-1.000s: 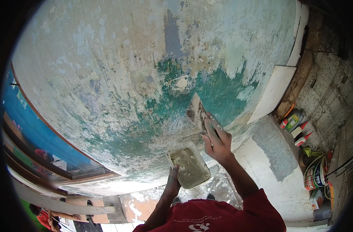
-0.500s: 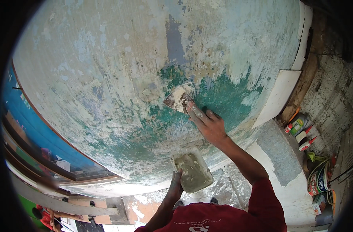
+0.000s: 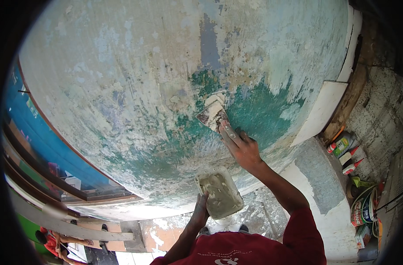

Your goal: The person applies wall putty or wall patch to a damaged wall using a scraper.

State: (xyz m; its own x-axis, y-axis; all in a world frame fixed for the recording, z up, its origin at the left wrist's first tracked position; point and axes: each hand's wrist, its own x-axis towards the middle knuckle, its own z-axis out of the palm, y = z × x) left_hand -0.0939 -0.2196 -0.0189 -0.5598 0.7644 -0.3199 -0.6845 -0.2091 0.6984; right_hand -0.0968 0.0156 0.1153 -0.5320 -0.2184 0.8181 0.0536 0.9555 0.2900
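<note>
against the wall: a broad weathered surface (image 3: 135, 97) of pale, blue and green peeling paint fills most of the frame, bulging under the fisheye lens.
open room: bare wall runs wide above and to the left of the tool; a white edge strip (image 3: 318, 115) bounds it on the right, a window frame (image 3: 56, 176) on the lower left.
floor corner: bottles and tubs (image 3: 349, 152) stand at the right, well apart from the hands.
right hand (image 3: 242, 148): fingers closed round the handle of a putty knife (image 3: 214, 114), its blade pressed flat to the green patch.
left hand (image 3: 200, 211): gripping from below a rectangular tray (image 3: 219, 194) smeared with grey filler, held just off the wall.
since a moment ago: the knife sits a little higher than half a second back.
hard to tell: the knife handle is hidden in the fist; red sleeves are cut off by the bottom edge.
</note>
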